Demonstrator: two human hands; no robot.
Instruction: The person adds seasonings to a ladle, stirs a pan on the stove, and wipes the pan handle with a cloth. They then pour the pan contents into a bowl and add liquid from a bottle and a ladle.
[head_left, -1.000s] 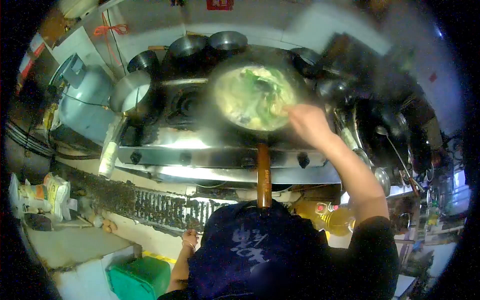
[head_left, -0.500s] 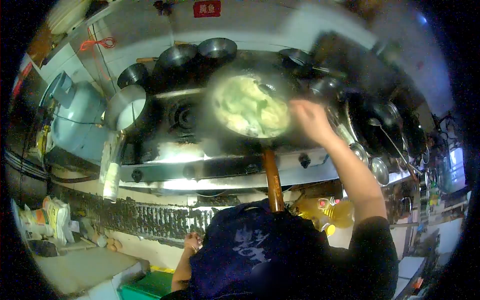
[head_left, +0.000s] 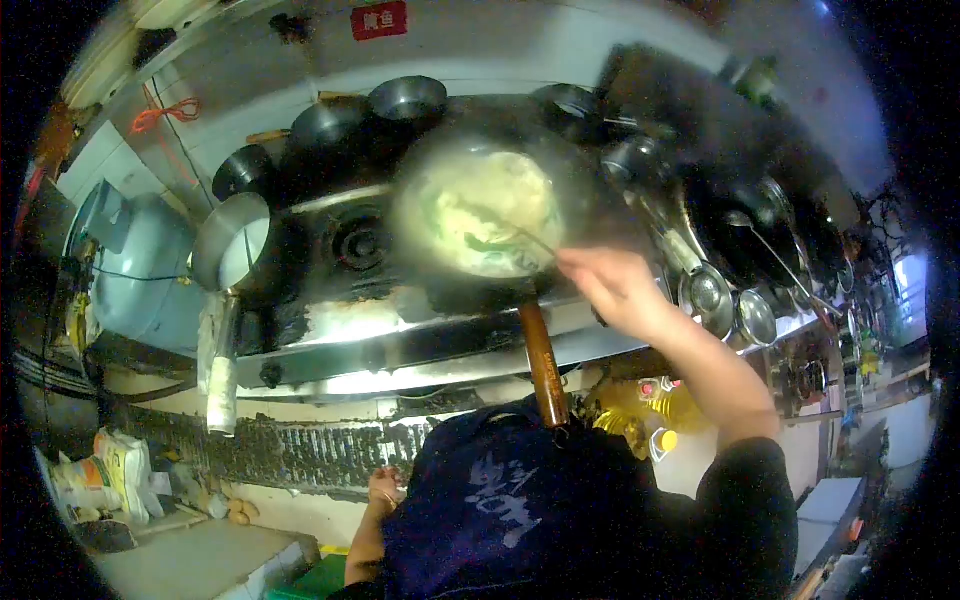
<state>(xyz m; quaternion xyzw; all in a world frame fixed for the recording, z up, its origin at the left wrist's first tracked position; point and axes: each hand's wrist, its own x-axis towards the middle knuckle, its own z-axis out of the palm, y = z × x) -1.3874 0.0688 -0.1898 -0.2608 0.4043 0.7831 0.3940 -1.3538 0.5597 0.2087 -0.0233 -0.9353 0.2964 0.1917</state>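
Observation:
A wok [head_left: 410, 235] with a brown wooden handle [head_left: 543, 365] sits on the stove, holding pale, yellowish-green food [head_left: 490, 205] under steam. At the wok's near right rim, my right hand [head_left: 612, 285] is closed on a thin utensil [head_left: 532, 241] whose far end reaches into the food; its exact kind is unclear. My left hand [head_left: 385, 484] hangs low beside the dark apron [head_left: 470, 500], away from the stove. Its small, partly visible fingers look loosely apart, with nothing seen in them.
On the left is a pot [head_left: 232, 240] of white liquid with a wrapped handle. Dark pans [head_left: 408, 97] line the stove's back. A strainer [head_left: 706, 292] and ladles lie right. Yellow oil bottles [head_left: 680, 408] stand below the stove front; a blue-grey tank [head_left: 145, 275] stands far left.
My right hand has moved down and slightly left, and the thin utensil now shows between it and the food. The whole view has shifted a little. My left hand stays low.

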